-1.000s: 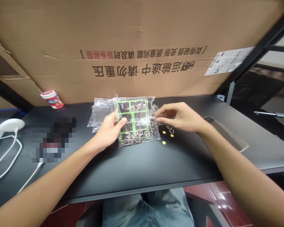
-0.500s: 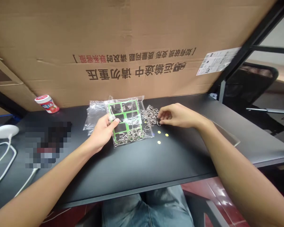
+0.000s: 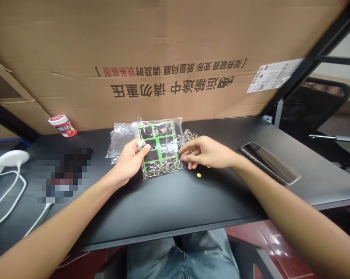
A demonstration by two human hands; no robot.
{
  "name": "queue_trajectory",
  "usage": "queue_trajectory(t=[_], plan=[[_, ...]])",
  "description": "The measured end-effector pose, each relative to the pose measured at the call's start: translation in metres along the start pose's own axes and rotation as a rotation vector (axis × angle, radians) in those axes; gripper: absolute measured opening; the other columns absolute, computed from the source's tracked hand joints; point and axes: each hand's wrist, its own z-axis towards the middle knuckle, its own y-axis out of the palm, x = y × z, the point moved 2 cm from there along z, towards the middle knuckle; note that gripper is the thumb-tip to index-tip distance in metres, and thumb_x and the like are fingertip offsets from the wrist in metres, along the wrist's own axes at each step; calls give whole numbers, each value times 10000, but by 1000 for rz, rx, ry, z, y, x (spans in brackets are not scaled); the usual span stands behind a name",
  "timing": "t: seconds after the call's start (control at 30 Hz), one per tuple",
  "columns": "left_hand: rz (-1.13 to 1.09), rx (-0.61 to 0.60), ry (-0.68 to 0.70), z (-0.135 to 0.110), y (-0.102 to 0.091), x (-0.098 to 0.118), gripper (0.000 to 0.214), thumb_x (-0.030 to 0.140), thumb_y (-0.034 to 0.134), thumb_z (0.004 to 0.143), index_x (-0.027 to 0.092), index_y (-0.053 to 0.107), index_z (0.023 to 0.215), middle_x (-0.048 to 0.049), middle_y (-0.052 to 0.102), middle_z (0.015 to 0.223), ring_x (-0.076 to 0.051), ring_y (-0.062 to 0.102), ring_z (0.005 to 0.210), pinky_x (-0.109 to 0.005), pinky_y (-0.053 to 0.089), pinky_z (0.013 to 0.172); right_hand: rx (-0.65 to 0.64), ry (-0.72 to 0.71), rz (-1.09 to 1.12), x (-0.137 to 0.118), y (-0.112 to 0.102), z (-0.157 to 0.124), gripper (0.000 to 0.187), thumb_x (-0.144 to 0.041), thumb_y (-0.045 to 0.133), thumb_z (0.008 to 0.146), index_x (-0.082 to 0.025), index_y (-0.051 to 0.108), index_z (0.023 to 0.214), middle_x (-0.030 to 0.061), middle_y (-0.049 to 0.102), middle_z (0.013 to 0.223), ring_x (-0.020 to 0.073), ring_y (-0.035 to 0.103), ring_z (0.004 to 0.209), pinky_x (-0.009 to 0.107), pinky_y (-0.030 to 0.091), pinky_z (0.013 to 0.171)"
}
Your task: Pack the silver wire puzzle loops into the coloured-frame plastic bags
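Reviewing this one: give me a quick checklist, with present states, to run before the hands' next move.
1. Left hand gripping the clear plastic bag with green grid: ok.
2. Silver looped metal pieces visible along the bag's near edge: ok.
3. Right hand beside the bag's right edge: ok.
4. Anything held in the right fingers: cannot tell.
5. Bare black desk around the right hand: not ok; a small round yellow disc lies there.
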Motion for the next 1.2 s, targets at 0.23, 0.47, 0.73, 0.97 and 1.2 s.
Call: queue_trajectory(t=[0.23,0.47,0.73,0.97,1.2], plan=[[10,-34,0,-1,2,2,374,453,720,1008,209,710,1291,-77,797,1179,-262,732,1073,-460,565,1039,-47,9,-12,2,11,5,248,-412,834,879,-209,722,968,-15,724,688,157,681,576,290,572,543],[-5,-14,-30,0,0,-2,428,502,746,989,208,717,1299,-86,803,1158,-279,742,1070,-467,597,996,29,-115,-84,-1,15,6,144,-306,801,869,-194,742,938,31,801,866,162,732,745,293,576,684],[-38,-40,-22,0,1,0,423,480,739,1005,220,695,1337,-81,804,1176,-272,751,1089,-501,579,1070,107,-160,4,-11,1,-3,143,-316,722,945,-195,758,1011,16,754,802,160,709,656,314,594,670],[-17,-29,-23,0,2,2,426,500,745,993,215,701,1306,-85,804,1146,-292,747,1089,-474,607,992,167,-192,60,-8,-8,-8,180,-381,755,957,-220,765,1038,31,751,824,194,724,733,348,608,722],[7,-17,-12,0,0,1,412,484,745,992,212,715,1300,-76,801,1110,-283,738,1067,-484,595,1007,458,-238,-133,-5,-21,-8,216,-417,707,963,-214,754,1019,51,750,858,208,681,732,386,587,742]])
